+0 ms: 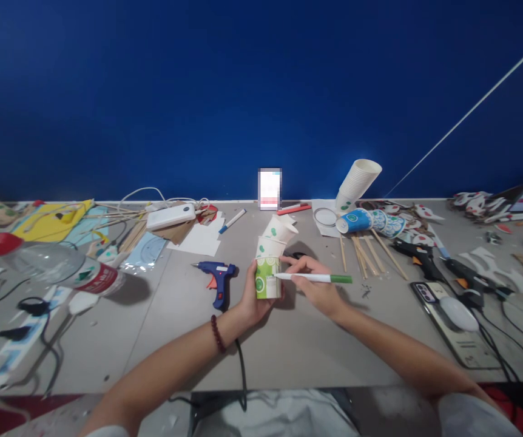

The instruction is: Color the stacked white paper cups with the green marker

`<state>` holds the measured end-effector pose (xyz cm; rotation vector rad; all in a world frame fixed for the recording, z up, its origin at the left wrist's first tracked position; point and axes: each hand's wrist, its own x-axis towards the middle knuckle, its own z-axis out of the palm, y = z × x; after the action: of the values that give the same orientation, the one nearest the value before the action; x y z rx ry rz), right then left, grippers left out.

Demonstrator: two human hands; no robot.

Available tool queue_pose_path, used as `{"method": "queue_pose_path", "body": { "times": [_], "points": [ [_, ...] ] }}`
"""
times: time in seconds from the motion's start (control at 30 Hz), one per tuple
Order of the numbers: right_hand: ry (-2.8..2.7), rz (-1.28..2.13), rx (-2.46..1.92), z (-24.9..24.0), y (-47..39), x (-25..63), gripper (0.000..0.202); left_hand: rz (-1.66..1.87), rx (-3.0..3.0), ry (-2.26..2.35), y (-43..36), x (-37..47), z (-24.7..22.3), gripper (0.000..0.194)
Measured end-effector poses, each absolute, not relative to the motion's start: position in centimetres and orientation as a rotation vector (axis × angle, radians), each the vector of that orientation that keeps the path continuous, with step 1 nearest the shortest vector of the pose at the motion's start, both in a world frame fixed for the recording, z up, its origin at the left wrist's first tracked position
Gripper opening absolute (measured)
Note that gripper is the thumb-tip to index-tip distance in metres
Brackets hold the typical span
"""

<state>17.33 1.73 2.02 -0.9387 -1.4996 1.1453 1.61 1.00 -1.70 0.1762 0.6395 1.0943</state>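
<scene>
My left hand is wrapped round a green and white paper cup in the middle of the table. Above it, two white paper cups with green leaf prints join on in a bent column, the top one tilted to the right. My right hand grips a white marker with a green end, its tip at the green cup's side. One fingertip of that hand lies near the cup's upper edge. A blue glue gun lies just left of my left hand.
A stack of paper cups leans at the back right, near blue printed cups and wooden sticks. Black glue guns and a phone lie right. At left are a plastic bottle and a power strip.
</scene>
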Motion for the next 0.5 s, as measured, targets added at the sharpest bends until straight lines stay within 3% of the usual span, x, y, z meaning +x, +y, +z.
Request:
{"method": "queue_pose_path", "body": {
  "times": [0.5],
  "points": [
    [-1.418,1.168,-0.988,1.17,1.85,17.10,0.014,1.087,0.168,0.657,1.06,1.76,-1.52,0.045]
  ]
}}
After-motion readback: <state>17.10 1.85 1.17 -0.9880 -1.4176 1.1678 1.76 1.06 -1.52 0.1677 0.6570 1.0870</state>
